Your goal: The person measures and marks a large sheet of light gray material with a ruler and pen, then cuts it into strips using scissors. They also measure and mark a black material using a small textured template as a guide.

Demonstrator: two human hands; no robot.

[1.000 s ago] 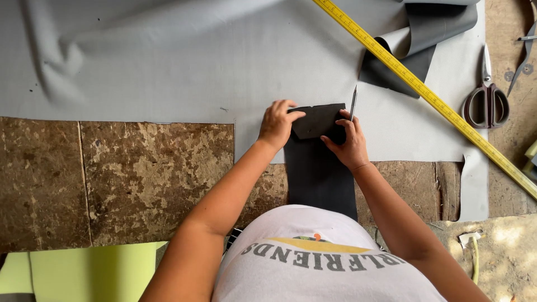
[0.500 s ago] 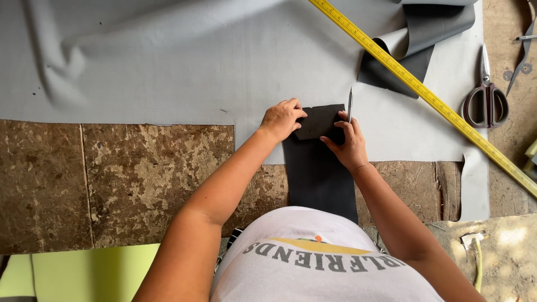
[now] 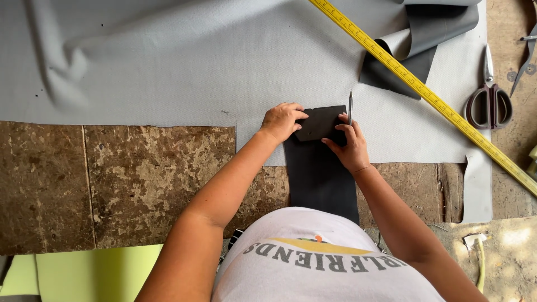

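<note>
A black template piece point(image 3: 321, 123) lies on a long dark strip point(image 3: 321, 179) that runs from the grey sheet point(image 3: 168, 67) down toward my body. My left hand point(image 3: 281, 120) presses the template's left end with curled fingers. My right hand point(image 3: 348, 144) rests on its right edge and holds a thin silver pen point(image 3: 350, 107) upright, tip at the template's right side.
A yellow measuring rule point(image 3: 425, 95) lies diagonally across the upper right. Scissors point(image 3: 490, 98) with dark handles lie to its right on the grey sheet. A rolled dark-and-grey offcut point(image 3: 417, 39) sits at the top. Worn brown board point(image 3: 112, 179) shows below the sheet; a lime-green sheet point(image 3: 84, 274) lies bottom left.
My left hand has slid a little along the template's left end. My right hand now holds the pen more upright at the right edge.
</note>
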